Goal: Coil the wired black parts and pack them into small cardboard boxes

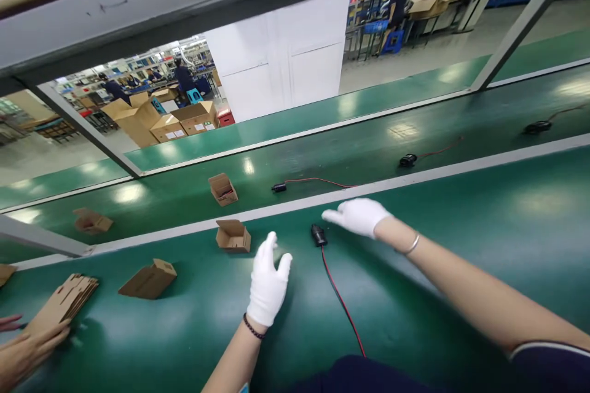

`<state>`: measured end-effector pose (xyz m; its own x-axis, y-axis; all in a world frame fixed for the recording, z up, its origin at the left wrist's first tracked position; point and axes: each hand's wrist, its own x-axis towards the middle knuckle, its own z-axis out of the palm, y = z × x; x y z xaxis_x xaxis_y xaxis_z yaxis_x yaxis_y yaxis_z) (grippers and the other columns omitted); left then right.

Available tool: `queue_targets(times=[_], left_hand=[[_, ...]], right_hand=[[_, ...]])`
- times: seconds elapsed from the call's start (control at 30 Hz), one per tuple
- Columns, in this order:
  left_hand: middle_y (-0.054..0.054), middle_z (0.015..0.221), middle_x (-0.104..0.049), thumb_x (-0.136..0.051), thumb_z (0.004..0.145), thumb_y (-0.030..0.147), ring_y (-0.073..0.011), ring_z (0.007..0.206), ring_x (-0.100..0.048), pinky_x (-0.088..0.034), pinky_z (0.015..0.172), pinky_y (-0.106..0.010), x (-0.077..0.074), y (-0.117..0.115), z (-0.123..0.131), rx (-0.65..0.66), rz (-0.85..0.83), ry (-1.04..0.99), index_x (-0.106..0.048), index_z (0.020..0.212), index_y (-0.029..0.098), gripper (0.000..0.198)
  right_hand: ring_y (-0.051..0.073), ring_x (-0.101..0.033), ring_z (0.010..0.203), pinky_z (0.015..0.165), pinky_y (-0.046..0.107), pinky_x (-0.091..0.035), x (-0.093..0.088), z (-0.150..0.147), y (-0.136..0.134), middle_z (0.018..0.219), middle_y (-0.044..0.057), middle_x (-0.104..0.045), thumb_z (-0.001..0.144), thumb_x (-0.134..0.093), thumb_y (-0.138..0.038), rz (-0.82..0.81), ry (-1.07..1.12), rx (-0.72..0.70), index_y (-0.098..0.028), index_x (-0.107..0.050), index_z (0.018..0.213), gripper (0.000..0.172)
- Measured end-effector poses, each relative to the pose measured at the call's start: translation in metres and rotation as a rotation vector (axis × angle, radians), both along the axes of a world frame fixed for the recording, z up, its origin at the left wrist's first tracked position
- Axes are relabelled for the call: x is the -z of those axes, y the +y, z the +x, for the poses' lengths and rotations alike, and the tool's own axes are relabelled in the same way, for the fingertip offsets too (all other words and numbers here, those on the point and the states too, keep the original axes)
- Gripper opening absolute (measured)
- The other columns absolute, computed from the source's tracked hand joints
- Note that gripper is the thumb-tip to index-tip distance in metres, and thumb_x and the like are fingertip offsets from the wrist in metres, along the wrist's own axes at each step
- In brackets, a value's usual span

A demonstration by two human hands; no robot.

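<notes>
My left hand [268,279], in a white glove, hovers over the green worktop with thumb and fingers apart and nothing in it. My right hand [358,217], also white-gloved, is stretched out to the left with nothing visible in it. Between them lies a small black plug-like part [318,235], with a red and black cable [342,302] running from it toward my body. Neither hand touches the part; the right one is nearer. Beyond my left hand stands an open small cardboard box [233,236]. Another small box [148,279] lies tilted farther left.
Behind a pale rail [387,184], a green belt [322,159] carries more cabled black parts [407,160] and open boxes [223,189]. At lower left, another person's hands [34,344] hold flat cardboard pieces [62,304]. Metal posts [87,129] rise behind.
</notes>
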<state>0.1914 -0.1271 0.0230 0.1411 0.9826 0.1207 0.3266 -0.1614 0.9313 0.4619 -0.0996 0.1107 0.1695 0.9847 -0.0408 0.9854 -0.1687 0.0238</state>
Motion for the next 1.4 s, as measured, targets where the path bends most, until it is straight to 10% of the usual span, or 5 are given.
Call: queue_targets(times=[0.2, 0.4, 0.8, 1.13, 1.4], left_hand=[[-0.009, 0.139, -0.039, -0.056, 0.073, 0.051, -0.0116, 0.112, -0.054, -0.044, 0.106, -0.032, 0.000, 0.008, 0.047, 0.294, -0.683, -0.664, -0.026, 0.135, 0.026, 0.074], [0.002, 0.086, -0.053, -0.073, 0.060, 0.043, -0.0010, 0.076, -0.051, -0.043, 0.074, -0.015, -0.012, 0.024, 0.046, 0.033, -0.467, -1.035, -0.043, 0.097, 0.019, 0.053], [0.000, 0.084, -0.050, -0.067, 0.062, 0.056, -0.0007, 0.066, -0.046, -0.036, 0.057, -0.012, -0.029, 0.012, -0.012, 0.607, -0.330, -0.497, -0.045, 0.106, 0.016, 0.064], [0.000, 0.106, -0.053, -0.070, 0.056, 0.027, -0.0011, 0.088, -0.051, -0.044, 0.086, -0.017, -0.027, 0.017, -0.006, -0.088, -0.204, -0.767, -0.042, 0.100, 0.022, 0.052], [0.001, 0.089, -0.055, -0.065, 0.062, 0.058, 0.0007, 0.055, -0.045, -0.034, 0.049, -0.014, -0.027, 0.018, -0.011, -0.075, -0.208, -0.799, -0.039, 0.098, 0.023, 0.056]], right_hand=[[0.027, -0.062, 0.084, 0.070, 0.035, -0.043, 0.044, -0.097, -0.024, 0.092, 0.010, -0.063, 0.085, -0.045, -0.042, -0.022, 0.051, 0.001, -0.014, -0.058, 0.100, 0.034], [0.024, -0.061, 0.088, 0.073, 0.033, -0.043, 0.041, -0.121, -0.034, 0.097, 0.010, -0.063, 0.095, -0.035, -0.029, -0.017, 0.049, -0.382, -0.015, -0.054, 0.118, 0.033], [0.012, -0.057, 0.082, 0.071, 0.023, -0.036, -0.018, -0.123, -0.014, 0.090, 0.001, -0.064, 0.089, -0.052, -0.037, 0.296, 0.240, -0.558, -0.021, -0.068, 0.088, 0.023], [0.019, -0.058, 0.084, 0.063, 0.027, -0.034, 0.023, -0.140, -0.011, 0.099, 0.004, -0.062, 0.091, -0.043, -0.029, 0.041, 0.016, -0.610, -0.027, -0.061, 0.113, 0.029], [0.016, -0.054, 0.068, 0.053, 0.028, -0.016, -0.010, -0.149, -0.044, 0.087, 0.005, -0.062, 0.087, -0.047, -0.026, -0.053, -0.151, -0.902, -0.022, -0.065, 0.095, 0.020]])
